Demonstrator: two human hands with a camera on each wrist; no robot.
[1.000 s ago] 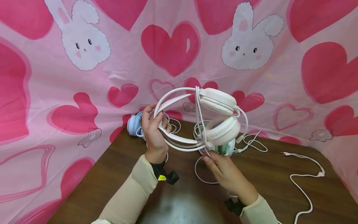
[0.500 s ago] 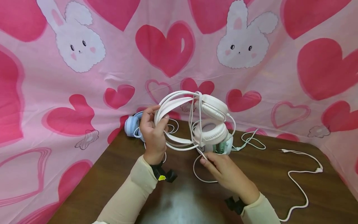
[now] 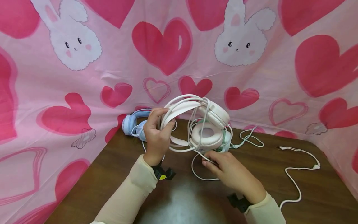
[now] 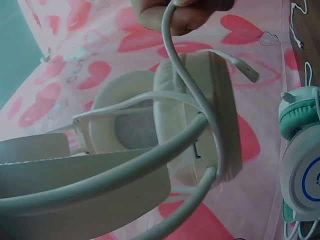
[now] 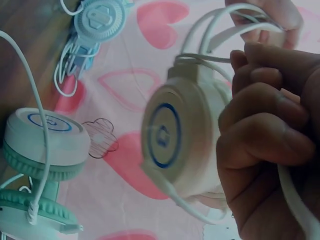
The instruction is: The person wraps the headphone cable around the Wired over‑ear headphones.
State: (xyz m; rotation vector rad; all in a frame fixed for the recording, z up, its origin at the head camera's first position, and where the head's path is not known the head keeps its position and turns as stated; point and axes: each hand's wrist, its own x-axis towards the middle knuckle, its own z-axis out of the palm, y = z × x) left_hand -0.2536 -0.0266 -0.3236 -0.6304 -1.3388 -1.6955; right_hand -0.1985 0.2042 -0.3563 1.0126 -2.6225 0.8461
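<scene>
White over-ear headphones [image 3: 207, 135] are held up above the table, their cable wrapped around the headband near the ear cups. My left hand [image 3: 158, 133] grips the headband at its crown, thumb on the near side. In the right wrist view an ear cup [image 5: 165, 135] shows a blue ring on its outer face. My right hand [image 3: 230, 169] pinches the white cable [image 3: 199, 153] just below the lower ear cup; in that wrist view its fingers [image 5: 260, 130] curl round the cable. A small microphone [image 4: 246, 69] sticks out from an ear cup in the left wrist view.
Blue headphones [image 3: 130, 124] lie at the table's back left corner. White and green headphones [image 4: 302, 165] stand behind the held pair, their cable [image 3: 251, 140] coiled to the right. A white cable [image 3: 293, 177] runs along the right of the brown table [image 3: 112, 180]. A pink patterned cloth [image 3: 117, 56] hangs behind.
The headphones have been lowered slightly and turned, so the lower ear cup's cushion faces the head camera more. The right hand keeps its pinch on the cable; the head view has shifted slightly.
</scene>
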